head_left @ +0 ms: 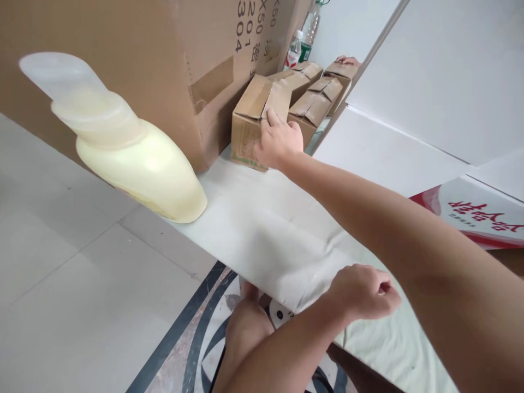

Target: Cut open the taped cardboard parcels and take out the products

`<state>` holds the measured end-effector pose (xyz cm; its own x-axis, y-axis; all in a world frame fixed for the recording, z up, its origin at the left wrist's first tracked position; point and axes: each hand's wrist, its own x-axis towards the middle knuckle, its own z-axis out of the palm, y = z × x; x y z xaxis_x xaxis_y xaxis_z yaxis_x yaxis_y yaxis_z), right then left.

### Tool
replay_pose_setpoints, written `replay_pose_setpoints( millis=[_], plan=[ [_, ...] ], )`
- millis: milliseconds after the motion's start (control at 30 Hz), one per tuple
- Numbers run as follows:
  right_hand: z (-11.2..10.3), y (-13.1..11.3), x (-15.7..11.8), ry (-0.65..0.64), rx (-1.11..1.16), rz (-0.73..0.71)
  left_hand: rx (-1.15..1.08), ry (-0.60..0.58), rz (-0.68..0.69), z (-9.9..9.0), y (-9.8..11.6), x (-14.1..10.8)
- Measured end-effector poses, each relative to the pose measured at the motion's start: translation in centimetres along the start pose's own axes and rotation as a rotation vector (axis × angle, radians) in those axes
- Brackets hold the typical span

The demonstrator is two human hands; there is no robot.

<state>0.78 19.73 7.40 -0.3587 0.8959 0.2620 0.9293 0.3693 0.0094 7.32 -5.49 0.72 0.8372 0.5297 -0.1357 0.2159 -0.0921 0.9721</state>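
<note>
My right hand (282,139) reaches across from the right and is at the near end of a small cardboard box (248,128), its fingers bent over the upper edge and flap. The box stands on a bench with a pale cloth cover (262,229). Behind and beside it are several similar small boxes (315,103) with folded flaps. My left hand (364,292) is curled into a fist above the cloth, with nothing visible in it. A pale yellow bottle with a whitish cap (143,164) stands at the bench's left edge.
A large printed carton (155,60) rises along the left. Two plastic bottles (303,43) stand at the far end. Another person's hand (347,59) rests on the farthest box. White panels (450,65) and a red-and-white carton (478,213) are at right. Tiled floor (73,245) lies at left.
</note>
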Motion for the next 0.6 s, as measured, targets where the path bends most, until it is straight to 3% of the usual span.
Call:
replay_pose_setpoints(
  millis=[133,300,400,467,500,600],
  plan=[
    [-2.6,1.7,-8.7,-0.015,-0.006,-0.116,0.012,0.086,0.035,-0.6,0.3,-0.3],
    [-6.0,8.0,-20.8,-0.011,0.083,-0.028,0.133,0.099,0.008,0.1,0.3,0.3],
    [-7.6,12.0,-28.9,-0.010,0.126,0.151,0.184,0.105,0.076,2.2,0.2,0.6],
    [-8.6,13.4,-34.8,0.061,0.142,0.322,0.260,0.091,0.180,4.3,0.2,0.6],
    [-8.9,13.7,-37.7,0.132,0.146,0.432,0.305,0.065,0.258,5.5,0.2,0.6],
    [-9.2,13.6,-44.9,0.534,0.194,0.818,0.440,-0.042,0.533,8.8,0.4,0.3]
  ],
)
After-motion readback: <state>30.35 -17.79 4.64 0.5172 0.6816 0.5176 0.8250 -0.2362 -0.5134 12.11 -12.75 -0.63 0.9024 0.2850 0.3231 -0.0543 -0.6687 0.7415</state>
